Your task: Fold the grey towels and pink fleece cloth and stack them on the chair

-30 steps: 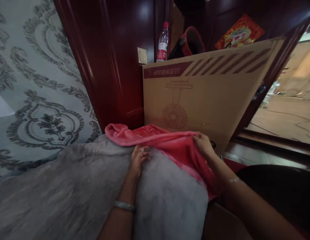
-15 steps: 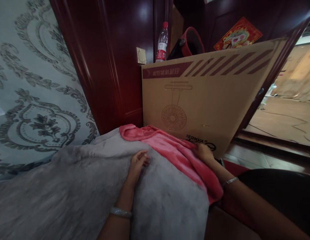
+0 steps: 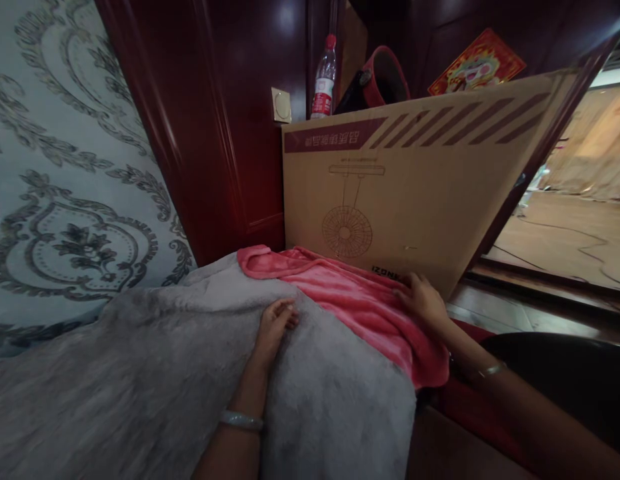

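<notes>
A grey plush blanket (image 3: 340, 393) spreads across the front. Along its far right edge lies pink plush fabric (image 3: 335, 287) in soft folds; whether it is the blanket's turned-over underside or a separate piece, I cannot tell. My left hand (image 3: 276, 325) rests on the grey plush near the pink border, fingers loosely curled and slightly apart, with nothing visible in them. At the outer edge of the pink fabric is my right hand (image 3: 426, 303), thumb and fingers apart, touching the folds. Its lower side is partly hidden.
Behind the pink fabric stands a large cardboard box (image 3: 415, 193) with a printed fan. A plastic bottle (image 3: 325, 80) and a red-rimmed dark object (image 3: 383, 77) show above it. A black rounded surface (image 3: 565, 373) is at right, a patterned wall (image 3: 80, 200) at left.
My right hand has moved a little to the right along the pink edge, its fingers more spread. The pink fabric there lies broader and flatter. My left hand has stayed put.
</notes>
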The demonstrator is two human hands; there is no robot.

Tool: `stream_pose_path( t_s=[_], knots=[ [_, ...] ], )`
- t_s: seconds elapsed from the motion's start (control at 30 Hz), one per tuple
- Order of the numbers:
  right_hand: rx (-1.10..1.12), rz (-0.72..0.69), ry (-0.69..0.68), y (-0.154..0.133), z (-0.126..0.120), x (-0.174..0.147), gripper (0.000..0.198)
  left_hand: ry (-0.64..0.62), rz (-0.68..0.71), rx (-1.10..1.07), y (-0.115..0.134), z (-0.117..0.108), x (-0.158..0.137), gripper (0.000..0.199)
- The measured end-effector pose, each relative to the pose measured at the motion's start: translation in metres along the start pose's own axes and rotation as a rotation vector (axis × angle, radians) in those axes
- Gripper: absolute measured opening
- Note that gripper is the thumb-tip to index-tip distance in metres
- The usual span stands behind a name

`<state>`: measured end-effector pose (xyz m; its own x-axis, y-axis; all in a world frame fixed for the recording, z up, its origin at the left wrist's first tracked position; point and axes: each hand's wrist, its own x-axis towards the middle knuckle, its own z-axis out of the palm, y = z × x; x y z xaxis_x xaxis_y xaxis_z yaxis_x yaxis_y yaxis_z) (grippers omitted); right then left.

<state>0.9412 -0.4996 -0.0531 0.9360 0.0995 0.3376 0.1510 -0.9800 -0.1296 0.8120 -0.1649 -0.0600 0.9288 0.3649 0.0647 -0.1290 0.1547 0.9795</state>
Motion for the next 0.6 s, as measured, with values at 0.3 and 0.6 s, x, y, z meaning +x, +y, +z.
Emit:
stream_pose_path(
  t_s=[0.3, 0.6],
  knots=[
    [-0.216, -0.17, 0.095, 0.01, -0.021, -0.003, 0.036, -0.002, -0.018, -0.003, 0.001, 0.0, 0.0, 0.04],
    [-0.065, -0.328, 0.087, -0.039, -0.016, -0.013, 0.038, -0.007, -0.006, -0.01, -0.004, -0.001, 0.002, 0.039]
  ],
)
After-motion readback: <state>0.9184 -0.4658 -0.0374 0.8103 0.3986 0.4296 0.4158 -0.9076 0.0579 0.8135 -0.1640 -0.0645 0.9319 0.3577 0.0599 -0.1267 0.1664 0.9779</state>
